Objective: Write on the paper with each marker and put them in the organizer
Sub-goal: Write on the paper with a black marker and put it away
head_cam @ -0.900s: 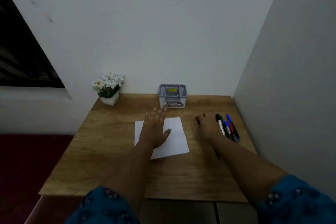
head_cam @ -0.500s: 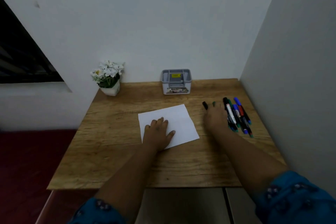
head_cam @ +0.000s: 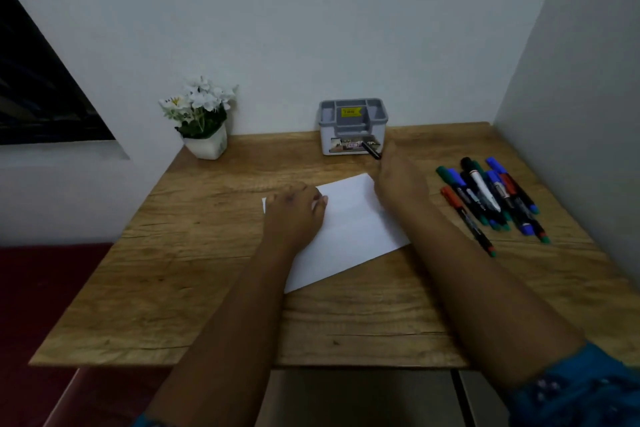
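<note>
Head view. A white sheet of paper (head_cam: 349,229) lies on the wooden table (head_cam: 194,288), turned at an angle to the near edge. The left hand (head_cam: 294,215) rests on the paper's left part, knuckles up, fingers curled under; whether it pinches the sheet cannot be told. The right hand (head_cam: 401,184) is above the paper's far right corner, seen from the back, and grips a black marker (head_cam: 371,150). Only the marker's far end shows, projecting past the fingers towards the grey organizer (head_cam: 351,125); it overlaps the organizer's front label in the picture, and contact between the two cannot be told.

The organizer stands at the far edge of the table against the wall, its compartments open at the top, a yellow sticker inside. The contents of the compartments cannot be made out.

The remaining markers (head_cam: 491,198) lie in a loose pile on the table's right side, well apart from the paper, with red, green, blue and black caps visible. One red-capped marker (head_cam: 467,218) lies at the pile's left edge, nearest the right forearm.

A white pot of white flowers (head_cam: 202,118) stands at the table's far left corner. Blue patterned sleeves show at the lower frame edge.
</note>
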